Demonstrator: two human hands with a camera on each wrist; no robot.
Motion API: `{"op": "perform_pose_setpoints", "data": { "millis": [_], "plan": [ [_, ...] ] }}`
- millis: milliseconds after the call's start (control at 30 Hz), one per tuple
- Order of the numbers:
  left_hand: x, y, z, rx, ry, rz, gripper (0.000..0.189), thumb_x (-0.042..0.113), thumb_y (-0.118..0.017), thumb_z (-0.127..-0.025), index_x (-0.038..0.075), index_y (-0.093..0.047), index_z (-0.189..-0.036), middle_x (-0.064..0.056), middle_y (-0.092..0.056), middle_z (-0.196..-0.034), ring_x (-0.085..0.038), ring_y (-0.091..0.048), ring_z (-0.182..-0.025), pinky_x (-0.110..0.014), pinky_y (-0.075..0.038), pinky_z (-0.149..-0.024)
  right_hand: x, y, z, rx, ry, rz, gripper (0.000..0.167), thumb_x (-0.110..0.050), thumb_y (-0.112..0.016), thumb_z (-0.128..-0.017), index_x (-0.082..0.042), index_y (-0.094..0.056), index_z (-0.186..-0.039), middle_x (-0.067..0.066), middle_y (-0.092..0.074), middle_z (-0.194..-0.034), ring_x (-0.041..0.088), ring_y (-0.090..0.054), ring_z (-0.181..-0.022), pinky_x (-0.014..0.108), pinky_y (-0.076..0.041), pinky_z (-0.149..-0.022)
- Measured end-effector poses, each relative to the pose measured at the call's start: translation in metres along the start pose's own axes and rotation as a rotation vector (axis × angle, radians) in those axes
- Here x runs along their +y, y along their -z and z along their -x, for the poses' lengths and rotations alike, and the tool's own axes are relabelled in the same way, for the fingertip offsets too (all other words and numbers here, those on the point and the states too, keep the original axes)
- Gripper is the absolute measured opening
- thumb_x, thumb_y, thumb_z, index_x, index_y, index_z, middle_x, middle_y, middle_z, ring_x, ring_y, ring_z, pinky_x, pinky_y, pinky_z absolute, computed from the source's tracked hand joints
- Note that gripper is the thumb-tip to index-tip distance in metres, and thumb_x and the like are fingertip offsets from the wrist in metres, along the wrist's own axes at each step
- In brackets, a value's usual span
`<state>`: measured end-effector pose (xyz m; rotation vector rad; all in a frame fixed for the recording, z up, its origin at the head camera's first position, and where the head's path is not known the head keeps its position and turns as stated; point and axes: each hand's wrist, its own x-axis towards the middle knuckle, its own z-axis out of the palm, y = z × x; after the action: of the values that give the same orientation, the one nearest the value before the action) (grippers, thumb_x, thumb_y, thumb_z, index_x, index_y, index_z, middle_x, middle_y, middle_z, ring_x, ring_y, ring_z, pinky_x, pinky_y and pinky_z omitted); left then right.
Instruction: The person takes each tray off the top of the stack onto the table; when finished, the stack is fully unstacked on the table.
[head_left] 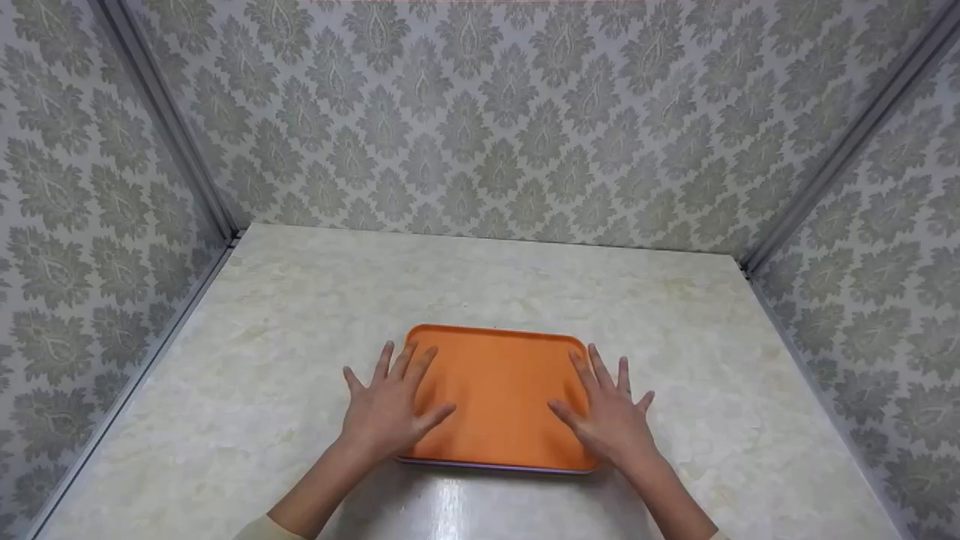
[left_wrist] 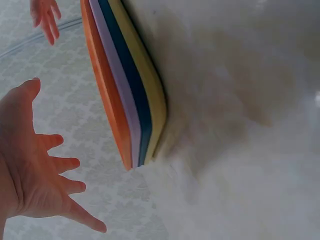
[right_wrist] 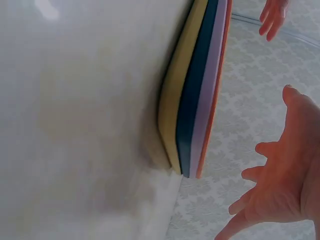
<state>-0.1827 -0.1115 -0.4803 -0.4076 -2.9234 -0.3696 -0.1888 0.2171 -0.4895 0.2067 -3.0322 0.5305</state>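
A stack of nested rectangular trays lies on the table, with an orange tray point(head_left: 499, 397) on top. From the side, the left wrist view shows a lilac tray point(left_wrist: 116, 75), a dark blue tray point(left_wrist: 131, 75) and a yellow tray point(left_wrist: 150, 85) beneath it. My left hand point(head_left: 384, 409) hovers above the stack's left edge, fingers spread, holding nothing. Over the right edge is my right hand point(head_left: 611, 416), likewise spread and holding nothing. Both wrist views show a gap between each palm and the trays.
The pale marbled table point(head_left: 480, 281) extends around the stack. Patterned wall panels point(head_left: 465, 120) rise behind it and on both sides, with grey metal posts point(head_left: 169, 127) at the corners.
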Motion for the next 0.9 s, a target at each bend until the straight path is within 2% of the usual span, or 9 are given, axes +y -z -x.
{"op": "perform_pose_setpoints", "data": {
  "millis": [333, 500, 767, 900],
  "plan": [
    [-0.03, -0.02, 0.003, -0.072, 0.121, 0.072, 0.084, 0.07, -0.056, -0.091, 0.023, -0.037, -0.158, -0.009, -0.033, -0.162, -0.04, -0.025, -0.149, -0.088, -0.015, -0.094, 0.023, -0.015, -0.002, -0.08, -0.115, -0.057, 0.089, -0.073, -0.048, -0.093, -0.024, -0.024, -0.163, 0.008, -0.012, -0.169, 0.053, -0.003, -0.148, 0.089, -0.002, -0.094],
    [-0.043, -0.031, 0.006, -0.1, 0.166, 0.076, 0.087, 0.073, -0.052, -0.091, 0.021, -0.034, -0.159, -0.011, -0.033, -0.162, -0.041, -0.025, -0.148, -0.089, -0.015, -0.094, 0.033, -0.021, 0.0, -0.121, -0.156, -0.095, 0.093, -0.075, -0.046, -0.092, -0.023, -0.017, -0.164, 0.01, -0.011, -0.168, 0.055, -0.002, -0.147, 0.089, -0.001, -0.094],
    [-0.051, -0.039, 0.01, -0.147, 0.227, 0.132, 0.091, 0.073, -0.049, -0.092, 0.015, -0.032, -0.16, -0.01, -0.036, -0.161, -0.041, -0.026, -0.148, -0.088, -0.011, -0.095, 0.041, -0.025, 0.0, -0.181, -0.195, -0.155, 0.1, -0.078, -0.042, -0.092, -0.017, -0.01, -0.164, 0.014, -0.017, -0.166, 0.054, -0.005, -0.147, 0.089, 0.002, -0.094],
    [-0.05, -0.04, 0.012, -0.155, 0.229, 0.179, 0.085, 0.066, -0.05, -0.096, 0.012, -0.033, -0.159, -0.01, -0.04, -0.159, -0.039, -0.029, -0.147, -0.088, -0.009, -0.096, 0.044, -0.026, 0.002, -0.194, -0.175, -0.174, 0.093, -0.07, -0.043, -0.097, -0.013, -0.013, -0.164, 0.017, -0.025, -0.163, 0.053, -0.004, -0.147, 0.089, 0.003, -0.093]
  ]
}}
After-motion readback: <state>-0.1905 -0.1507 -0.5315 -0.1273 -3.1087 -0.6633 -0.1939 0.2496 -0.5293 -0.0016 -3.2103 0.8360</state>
